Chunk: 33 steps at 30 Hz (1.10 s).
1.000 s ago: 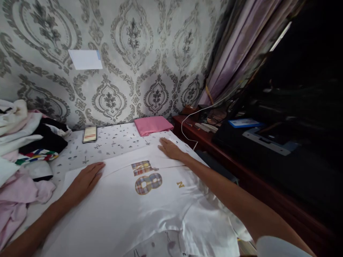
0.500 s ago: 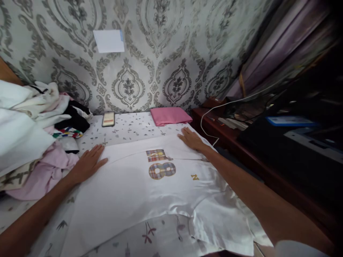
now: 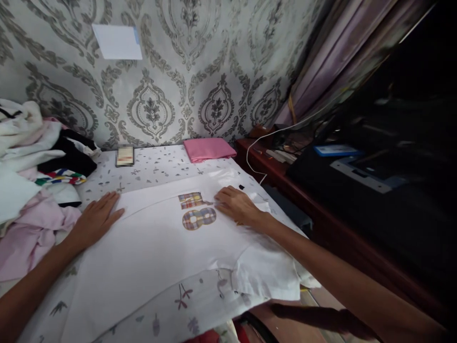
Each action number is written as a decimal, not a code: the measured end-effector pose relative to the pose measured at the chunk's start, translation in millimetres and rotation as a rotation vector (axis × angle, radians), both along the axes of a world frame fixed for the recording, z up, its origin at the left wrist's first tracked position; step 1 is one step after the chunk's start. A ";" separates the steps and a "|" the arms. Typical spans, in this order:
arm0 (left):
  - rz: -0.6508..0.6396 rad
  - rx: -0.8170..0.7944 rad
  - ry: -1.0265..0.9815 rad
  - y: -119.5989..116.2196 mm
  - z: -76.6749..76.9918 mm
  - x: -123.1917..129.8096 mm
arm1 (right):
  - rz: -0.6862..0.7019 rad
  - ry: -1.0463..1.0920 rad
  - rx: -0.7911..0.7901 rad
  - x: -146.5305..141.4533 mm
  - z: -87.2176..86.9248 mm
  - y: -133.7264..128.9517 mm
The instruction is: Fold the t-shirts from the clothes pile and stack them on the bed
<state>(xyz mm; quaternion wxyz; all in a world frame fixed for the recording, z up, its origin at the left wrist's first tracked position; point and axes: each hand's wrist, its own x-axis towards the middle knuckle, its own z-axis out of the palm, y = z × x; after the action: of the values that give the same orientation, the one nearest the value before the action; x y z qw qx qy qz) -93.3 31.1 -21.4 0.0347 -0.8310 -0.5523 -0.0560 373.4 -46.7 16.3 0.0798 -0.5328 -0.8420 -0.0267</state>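
A white T-shirt lies spread sideways on the patterned sheet, with a plaid figure 8 and more plaid lettering on its front. My left hand rests flat and open at the shirt's left end, its thumb apart from the fingers. Over the right part of the shirt, beside the plaid lettering, my right hand presses palm-down, fingers slightly bent and with no fabric visibly pinched. It covers most of the small yellow letter. The sleeve nearest me is creased and hangs toward the bed's edge.
Heaped clothes lie at the left. A folded pink cloth and a phone-like object sit on the sheet near the wall. To the right stands a dark red wooden surface with a white cable across it.
My right hand has slid inward from the shirt's far right edge toward the plaid lettering, and the fabric there is rumpled. My left hand stays in place on the shirt. The view has shifted right.
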 end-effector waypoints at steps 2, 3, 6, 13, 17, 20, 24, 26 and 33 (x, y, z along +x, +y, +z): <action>-0.005 0.012 0.000 0.9 -0.6 -0.5 | -0.077 -0.059 -0.007 -9.1 2.7 -0.1; -0.009 0.017 0.000 1.3 -0.9 -0.5 | -0.118 -0.074 -0.016 -12.2 4.7 1.9; -0.018 0.018 -0.006 2.2 -1.7 -0.1 | -0.228 -0.004 -0.033 -15.8 14.3 8.6; -0.012 0.024 -0.030 3.4 -2.7 0.0 | -0.195 0.170 -0.214 -2.2 28.2 14.3; 0.009 -0.030 -0.028 -1.8 3.8 4.9 | -0.201 0.260 -0.028 10.4 -3.3 18.4; 0.021 -0.066 -0.044 -1.4 6.5 4.4 | -0.183 0.183 0.008 19.5 -32.6 21.8; 0.014 -0.047 -0.100 0.1 9.0 -5.7 | -0.177 0.207 -0.038 27.7 -41.5 8.3; 0.008 -0.013 -0.132 -6.1 14.7 -6.9 | -0.207 0.251 -0.020 30.3 -33.5 -14.5; -0.289 -0.156 -0.179 -88.6 48.1 18.8 | -0.543 0.316 0.196 31.7 -20.6 -162.5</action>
<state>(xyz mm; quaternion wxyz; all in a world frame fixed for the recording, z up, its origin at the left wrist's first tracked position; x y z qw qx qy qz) -74.5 -57.5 26.7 -0.0876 -0.8935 -0.4309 -0.0912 405.1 -209.2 -4.3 0.2502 -0.7253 -0.6398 -0.0450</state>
